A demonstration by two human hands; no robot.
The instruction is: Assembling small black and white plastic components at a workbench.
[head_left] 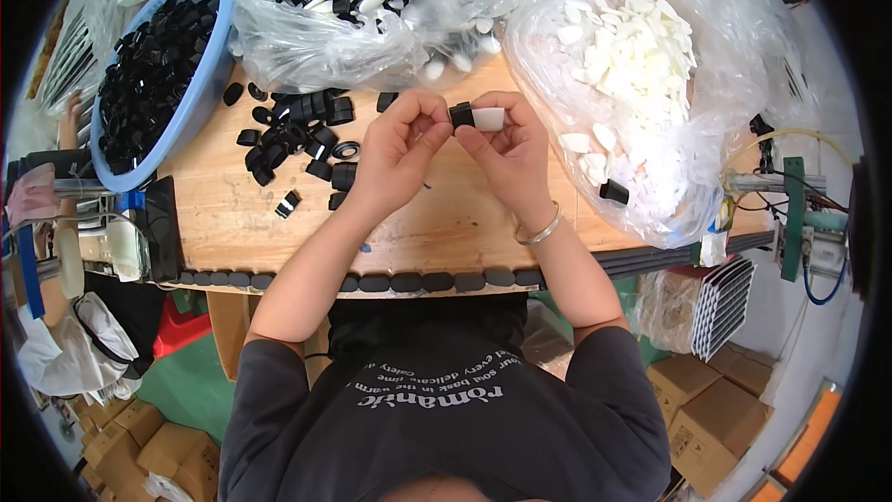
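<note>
Above the wooden table, both hands meet around a small part made of a black plastic ring-like piece (462,114) and a white plastic piece (489,119). My left hand (406,151) pinches at the left end of the black piece, thumb against bent fingers. The thumb and fingers of my right hand (509,156) close on the white piece, which sticks out to the right of the black one. How the two pieces join is too small to tell. Loose black plastic pieces (302,121) lie in a pile left of my left hand.
A blue basin (221,46) full of black pieces stands at the left. Behind my hands lies a clear bag (372,60) of mixed black and white parts. On the right, another bag (548,37) holds white pieces (650,46). Black pads (437,282) line the table's front edge.
</note>
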